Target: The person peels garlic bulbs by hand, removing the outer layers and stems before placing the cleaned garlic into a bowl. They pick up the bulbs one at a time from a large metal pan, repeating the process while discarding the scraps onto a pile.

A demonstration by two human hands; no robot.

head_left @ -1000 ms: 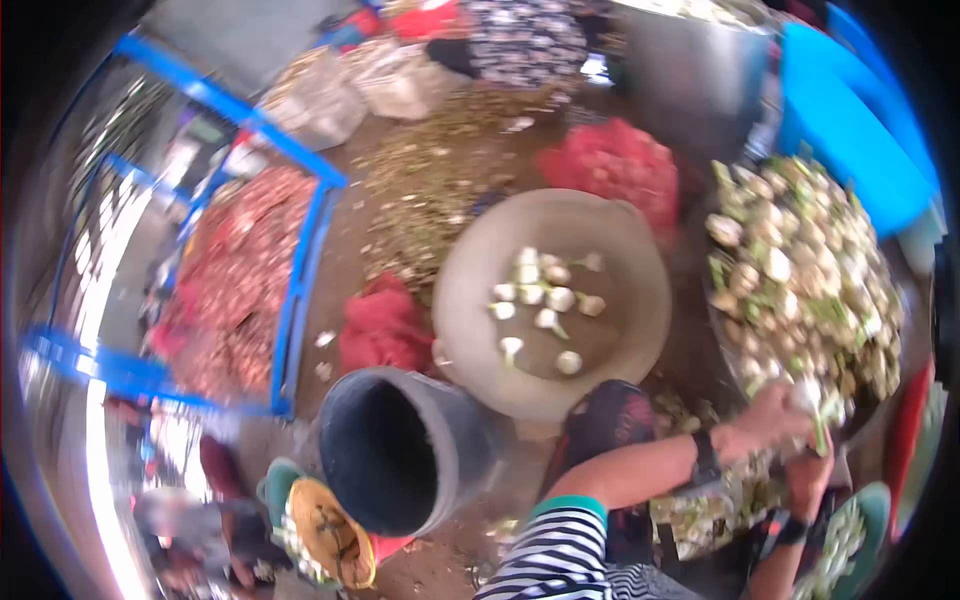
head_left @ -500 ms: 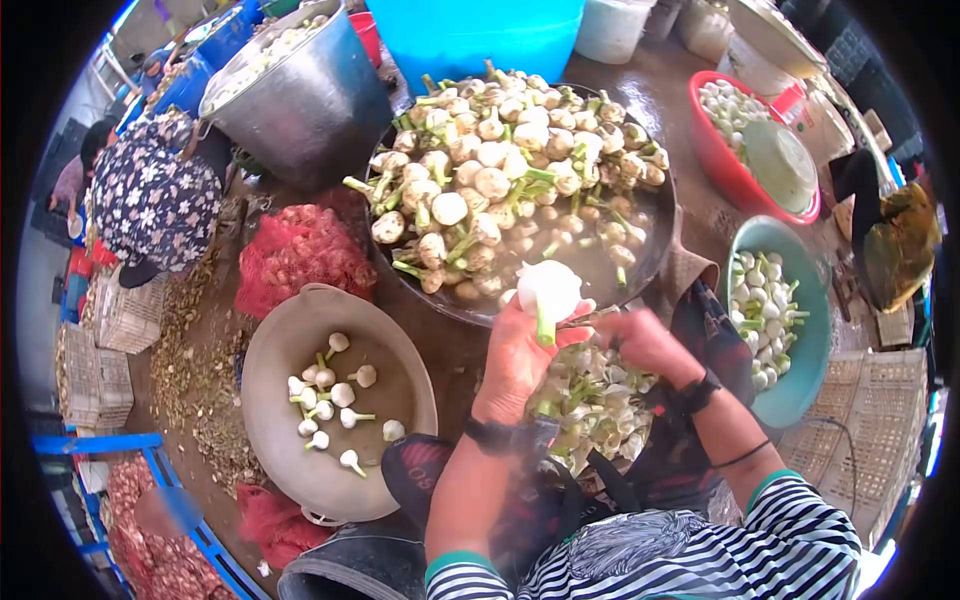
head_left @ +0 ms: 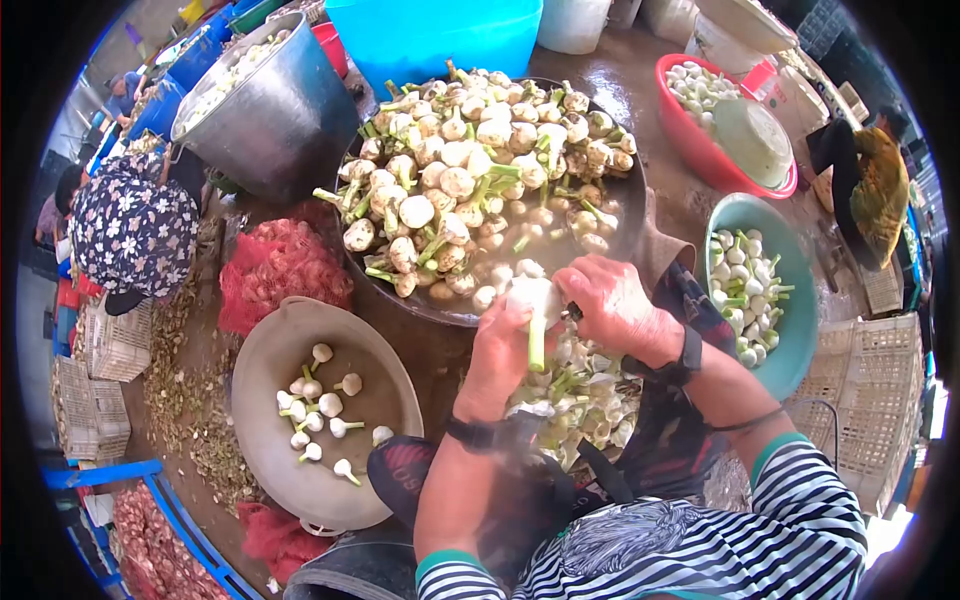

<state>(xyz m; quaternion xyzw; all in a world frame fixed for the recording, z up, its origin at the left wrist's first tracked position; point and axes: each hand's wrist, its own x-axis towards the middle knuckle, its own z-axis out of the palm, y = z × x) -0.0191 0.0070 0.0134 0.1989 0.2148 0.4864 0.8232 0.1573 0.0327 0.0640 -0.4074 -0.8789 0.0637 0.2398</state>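
Note:
My left hand (head_left: 497,355) is closed around a peeled white garlic bulb (head_left: 537,300) whose cut green stem points down towards me. My right hand (head_left: 615,310) presses against the bulb's right side. It grips a small knife (head_left: 573,312), of which only a dark bit shows between the fingers. Both hands are over the near edge of a wide dark pan (head_left: 634,205). Dirty garlic bulbs (head_left: 455,180) are heaped in it, some lying in murky water. Below my hands lies a pile of garlic peelings (head_left: 590,400).
A grey basin (head_left: 255,425) at left holds several peeled bulbs, and a teal basin (head_left: 795,320) at right holds more. A red basin (head_left: 680,150), a metal pot (head_left: 270,125), a red mesh sack (head_left: 285,275) and wicker baskets (head_left: 865,390) stand around. A person in a flowered garment (head_left: 135,225) is at left.
My right hand has come in from the right and now meets the bulb in my left hand. The view has shifted slightly, moving the surroundings left.

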